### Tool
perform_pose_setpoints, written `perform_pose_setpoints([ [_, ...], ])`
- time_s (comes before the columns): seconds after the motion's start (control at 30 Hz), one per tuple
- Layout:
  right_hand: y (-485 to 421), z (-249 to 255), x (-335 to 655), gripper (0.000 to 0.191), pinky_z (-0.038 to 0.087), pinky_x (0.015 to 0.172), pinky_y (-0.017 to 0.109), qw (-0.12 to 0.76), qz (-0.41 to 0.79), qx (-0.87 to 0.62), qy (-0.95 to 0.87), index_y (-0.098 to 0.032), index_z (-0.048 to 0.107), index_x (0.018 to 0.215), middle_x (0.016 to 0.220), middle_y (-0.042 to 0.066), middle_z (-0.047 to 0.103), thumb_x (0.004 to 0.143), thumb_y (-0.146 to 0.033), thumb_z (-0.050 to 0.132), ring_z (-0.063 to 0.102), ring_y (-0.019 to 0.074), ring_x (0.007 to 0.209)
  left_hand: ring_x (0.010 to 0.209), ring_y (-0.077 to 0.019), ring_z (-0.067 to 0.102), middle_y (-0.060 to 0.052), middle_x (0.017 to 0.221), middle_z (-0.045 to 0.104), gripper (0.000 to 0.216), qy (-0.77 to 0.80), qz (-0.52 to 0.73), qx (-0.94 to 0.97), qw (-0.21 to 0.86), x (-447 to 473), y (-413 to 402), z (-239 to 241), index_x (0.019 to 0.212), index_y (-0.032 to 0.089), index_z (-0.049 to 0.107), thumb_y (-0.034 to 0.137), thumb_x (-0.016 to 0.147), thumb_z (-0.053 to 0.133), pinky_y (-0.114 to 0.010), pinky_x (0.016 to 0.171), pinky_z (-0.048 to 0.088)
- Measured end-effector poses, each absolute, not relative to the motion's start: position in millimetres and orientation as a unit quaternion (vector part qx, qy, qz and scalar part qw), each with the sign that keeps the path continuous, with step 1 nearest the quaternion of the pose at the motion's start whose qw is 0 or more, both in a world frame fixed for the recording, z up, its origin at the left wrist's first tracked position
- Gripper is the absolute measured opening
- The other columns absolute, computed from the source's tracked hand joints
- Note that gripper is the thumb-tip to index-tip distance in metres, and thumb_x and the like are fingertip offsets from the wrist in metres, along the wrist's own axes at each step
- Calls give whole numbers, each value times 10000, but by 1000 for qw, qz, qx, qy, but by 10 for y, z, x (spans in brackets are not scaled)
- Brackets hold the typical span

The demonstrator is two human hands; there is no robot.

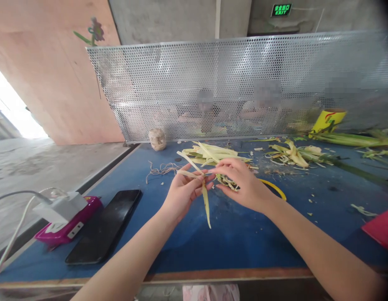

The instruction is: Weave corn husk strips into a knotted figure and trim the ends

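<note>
My left hand [184, 190] is closed, pinching pale, narrow corn husk strips [206, 202] between thumb and fingers. The strips cross at the pinch; one end hangs down and others point up and to the left. Beside it, my right hand [239, 182] has its thumb and index finger apart, with the index fingertip close to the crossing. Whether that fingertip touches the strips I cannot tell. A knobbly, braided-looking greenish piece [225, 181] lies under the right hand, partly hidden. Just beyond both hands is a pile of flat husk pieces [213, 152].
On the blue table [238, 246] lie a black phone [104, 228], a magenta power strip [67, 223] with chargers, thin twine [162, 168], a yellow ring [274, 188] and husk scraps [296, 154]. A lumpy roll [157, 139] and yellow tube [328, 121] stand near the perforated metal screen [187, 83].
</note>
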State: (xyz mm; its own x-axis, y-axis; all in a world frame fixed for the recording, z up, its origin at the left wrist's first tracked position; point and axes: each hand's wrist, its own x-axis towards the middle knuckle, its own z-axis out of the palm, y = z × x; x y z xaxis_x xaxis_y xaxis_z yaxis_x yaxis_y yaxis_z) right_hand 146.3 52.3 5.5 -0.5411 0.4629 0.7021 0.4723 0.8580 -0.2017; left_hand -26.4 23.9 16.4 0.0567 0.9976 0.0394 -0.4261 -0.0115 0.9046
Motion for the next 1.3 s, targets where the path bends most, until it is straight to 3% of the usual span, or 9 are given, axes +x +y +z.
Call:
perform_pose_setpoints([
  [0.13,390,60,1377,124,349,839,354,378,-91,-212,-897,-295,633,884,972,16,567,821,-232,547,479,172,928,663,-116,648,-68,968,639,507,359,584,410,601,-266,242,143,1125,159,441,2,678,622,-221,603,520],
  [0.23,356,63,1353,95,321,830,331,378,-89,-226,-893,-269,641,779,896,-8,593,821,-272,557,466,152,876,643,-103,633,-88,1056,609,563,363,583,417,596,-266,238,135,1152,171,423,13,660,645,-227,590,511],
  [0.5,374,43,1346,87,312,851,327,336,-80,-245,-906,-237,627,813,906,6,598,824,-237,540,443,167,907,707,-128,647,-109,1051,614,604,369,562,425,607,-241,246,96,1159,152,364,30,647,662,-256,659,517],
  [0.63,392,25,1350,129,335,831,321,353,-60,-212,-909,-227,622,777,907,11,591,836,-196,513,458,158,894,722,-153,649,-105,1040,616,601,374,559,440,595,-231,249,90,1142,152,378,48,629,674,-259,614,516],
  [0.83,525,23,1398,64,398,843,340,463,85,-231,-851,-219,623,802,915,35,559,799,-202,561,523,160,915,729,-158,653,-55,914,635,748,376,577,470,553,-205,225,104,1209,190,320,45,588,711,-297,682,526],
  [0.97,576,4,1380,52,426,847,353,492,194,-276,-803,-211,616,779,933,44,592,784,-226,566,558,181,929,721,-174,662,-57,940,626,721,382,566,484,547,-187,217,92,1216,200,307,82,620,695,-343,697,536],
  [1.17,618,-30,1367,64,440,832,332,497,250,-303,-774,-205,615,767,859,33,641,780,-249,570,587,181,886,786,-230,662,-139,1084,598,713,383,545,526,529,-185,205,116,1283,201,256,138,688,644,-274,516,528],
  [1.3,639,-37,1386,79,459,792,314,475,286,-294,-778,-199,609,782,876,36,635,788,-259,560,590,171,874,785,-227,660,-159,1093,601,879,374,529,539,538,-187,209,114,1377,219,69,120,702,624,-246,477,503],
])
